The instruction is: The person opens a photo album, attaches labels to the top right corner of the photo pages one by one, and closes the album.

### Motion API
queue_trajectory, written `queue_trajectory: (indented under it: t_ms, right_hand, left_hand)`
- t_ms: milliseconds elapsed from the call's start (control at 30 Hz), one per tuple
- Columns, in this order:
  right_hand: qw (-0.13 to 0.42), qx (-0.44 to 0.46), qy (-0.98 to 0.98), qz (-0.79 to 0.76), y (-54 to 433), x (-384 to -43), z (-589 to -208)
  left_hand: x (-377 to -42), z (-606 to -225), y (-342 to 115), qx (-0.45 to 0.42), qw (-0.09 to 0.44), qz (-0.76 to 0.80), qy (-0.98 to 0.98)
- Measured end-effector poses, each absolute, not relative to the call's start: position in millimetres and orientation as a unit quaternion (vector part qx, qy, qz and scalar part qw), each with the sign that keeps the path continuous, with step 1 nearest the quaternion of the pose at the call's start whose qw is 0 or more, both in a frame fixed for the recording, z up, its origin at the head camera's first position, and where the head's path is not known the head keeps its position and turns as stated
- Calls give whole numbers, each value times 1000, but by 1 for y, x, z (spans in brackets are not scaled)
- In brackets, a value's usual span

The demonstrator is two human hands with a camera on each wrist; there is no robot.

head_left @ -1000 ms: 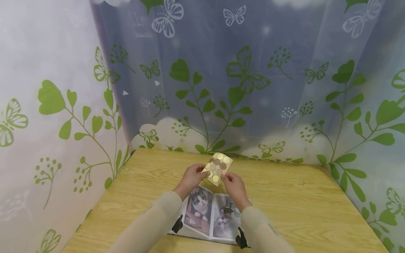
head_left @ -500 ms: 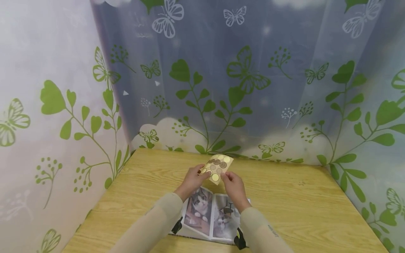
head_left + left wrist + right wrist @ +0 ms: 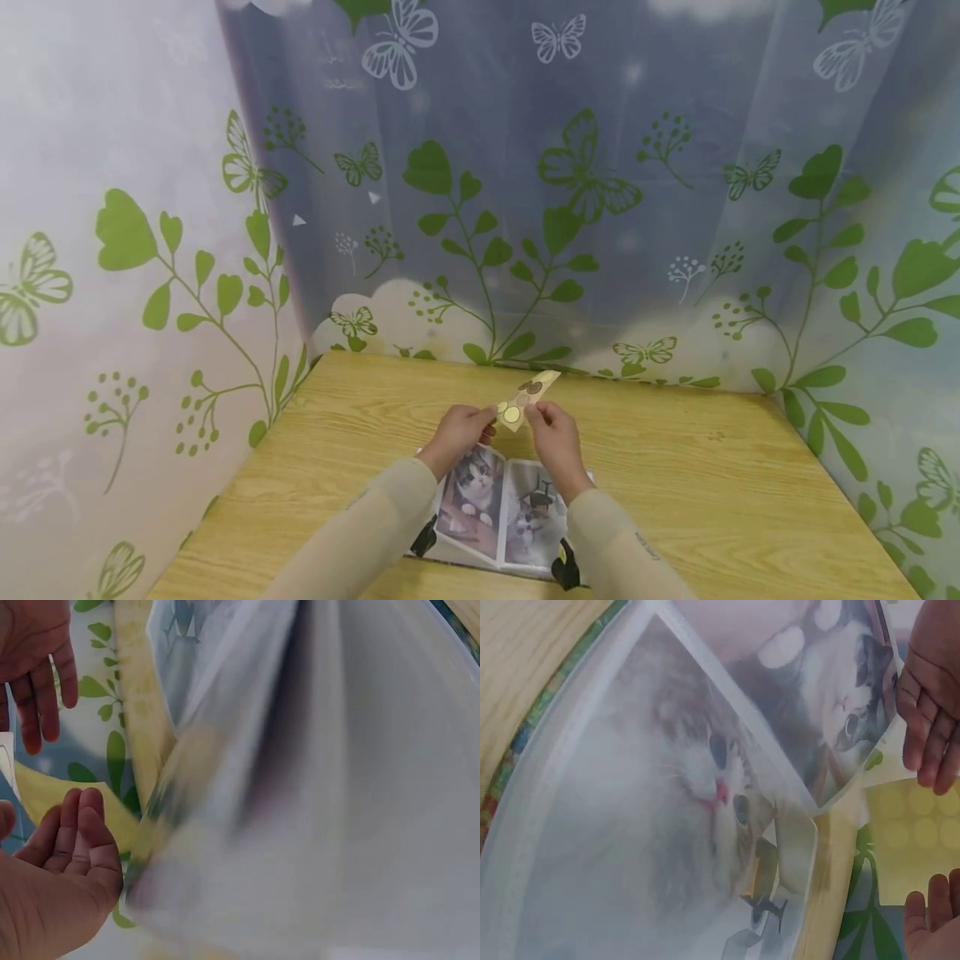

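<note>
Both hands hold a small yellow sheet of round stickers point(image 3: 513, 414) above the table in the head view. My left hand point(image 3: 459, 435) pinches its near left corner, with the other fingers tucked underneath. Thumb and fingertips of my right hand point(image 3: 557, 439) pinch the near right edge. The sheet appears narrow and bent, with yellow and brown circles on its face. Its plain yellow back point(image 3: 901, 851) shows between the two hands in the right wrist view. Just below the hands lies an open photo album point(image 3: 504, 525) with cat pictures in clear sleeves.
The wooden table point(image 3: 697, 492) extends to both sides of the album. A curtain printed with leaves and butterflies point(image 3: 517, 250) stands behind the table and along its sides. Dark wrist-worn pieces point(image 3: 566, 565) hang over the album's near corners.
The sticker sheet has tipped and bent, so its face looks narrower than before. My left hand has turned and shifted slightly lower at its corner; the right hand stays nearly still. The album has not moved.
</note>
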State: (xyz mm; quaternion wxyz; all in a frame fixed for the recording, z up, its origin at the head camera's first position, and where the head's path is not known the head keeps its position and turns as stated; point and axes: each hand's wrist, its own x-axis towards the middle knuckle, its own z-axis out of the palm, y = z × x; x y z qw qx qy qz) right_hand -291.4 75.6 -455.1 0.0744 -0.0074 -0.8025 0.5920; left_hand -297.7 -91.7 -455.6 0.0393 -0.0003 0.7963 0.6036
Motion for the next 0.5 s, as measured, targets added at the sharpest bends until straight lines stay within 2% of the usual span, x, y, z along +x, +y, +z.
queue_trajectory:
  t_ms: [233,500]
  right_hand:
    - [59,7,-805,590,73,-290,-461]
    - [6,-10,-792,611,72,-288,-468]
  left_hand:
    - [-304,-454,-89,-1,-12,655,756]
    - [-309,-449,-86,-26,-42,716,696]
